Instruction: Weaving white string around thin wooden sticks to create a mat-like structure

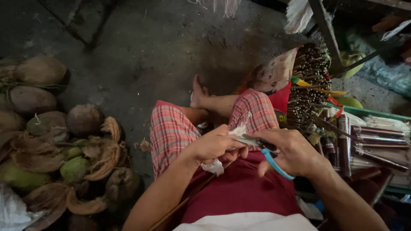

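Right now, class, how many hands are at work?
2: the left hand pinches white fibre over the lap; the right hand grips blue-handled scissors beside it.

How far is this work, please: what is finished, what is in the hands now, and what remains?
Looks done: wrapped sticks piled at the right. In hand: the left hand holds a thin stick with white material, and the right hand cuts with blue-handled scissors. Probably left: the upright bundle of bare sticks.
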